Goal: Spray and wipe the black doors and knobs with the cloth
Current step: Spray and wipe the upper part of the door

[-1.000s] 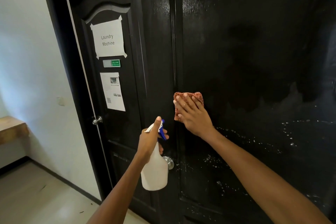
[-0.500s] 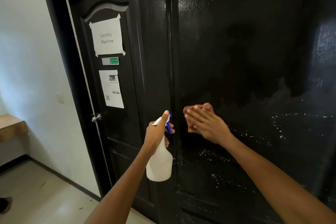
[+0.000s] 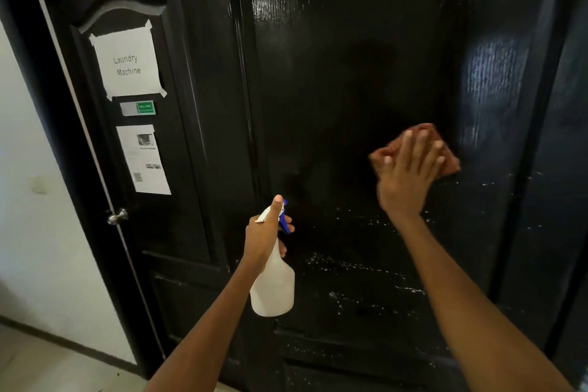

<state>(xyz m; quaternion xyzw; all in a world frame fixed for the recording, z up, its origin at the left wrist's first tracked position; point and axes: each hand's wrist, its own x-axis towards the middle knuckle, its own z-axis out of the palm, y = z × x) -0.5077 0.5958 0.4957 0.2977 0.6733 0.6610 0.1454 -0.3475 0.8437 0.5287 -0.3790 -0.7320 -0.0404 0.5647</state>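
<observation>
A glossy black door (image 3: 350,73) fills the centre and right of the frame, its lower half speckled with white spray droplets (image 3: 343,267). At the left of the frame stands a second black door (image 3: 178,232) set in a dark frame beside a pale wall (image 3: 38,200), with a silver knob (image 3: 117,217) at its left edge. Taped to it are a "Laundry Machine" paper sign (image 3: 128,62), a small green label (image 3: 145,107) and a printed sheet (image 3: 143,159).

The right hand (image 3: 405,178), in the centre right of the frame, presses a reddish cloth (image 3: 445,153) flat against the near door with straight, spread fingers; hand and cloth are blurred. The left hand (image 3: 265,232), at lower centre, grips the neck of a white spray bottle (image 3: 275,289) with a blue trigger (image 3: 284,219), thumb lying along the top of the head, the bottle hanging just in front of the door.
</observation>
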